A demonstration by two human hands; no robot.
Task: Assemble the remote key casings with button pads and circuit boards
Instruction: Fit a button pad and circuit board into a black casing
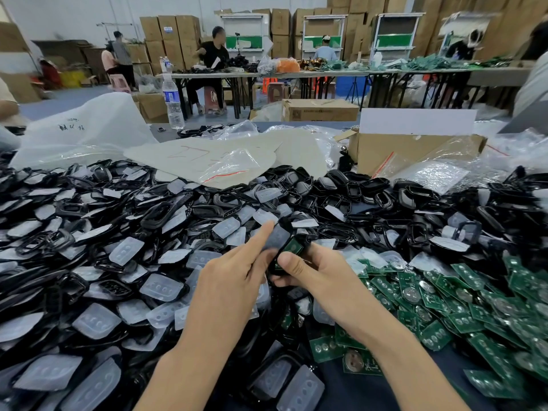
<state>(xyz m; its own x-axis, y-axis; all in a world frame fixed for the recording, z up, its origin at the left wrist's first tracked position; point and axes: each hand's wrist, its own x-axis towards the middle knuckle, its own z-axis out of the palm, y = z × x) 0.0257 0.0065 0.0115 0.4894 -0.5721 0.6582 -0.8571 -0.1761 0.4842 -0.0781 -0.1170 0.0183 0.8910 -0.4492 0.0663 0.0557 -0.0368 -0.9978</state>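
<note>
Hiding most of the casing, the right hand holds it.

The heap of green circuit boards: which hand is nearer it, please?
Right: the right hand borders the heap of green circuit boards; the left hand is farther left.

Factory assembly hall. The near bench is buried under loose heaps of black plastic key casings, translucent silicone button pads and green circuit boards. Brown cardboard cartons are stacked high along the back wall. Seated workers sit at a long folding bench across the room, with metal-framed, green-panelled work stations behind.
</note>
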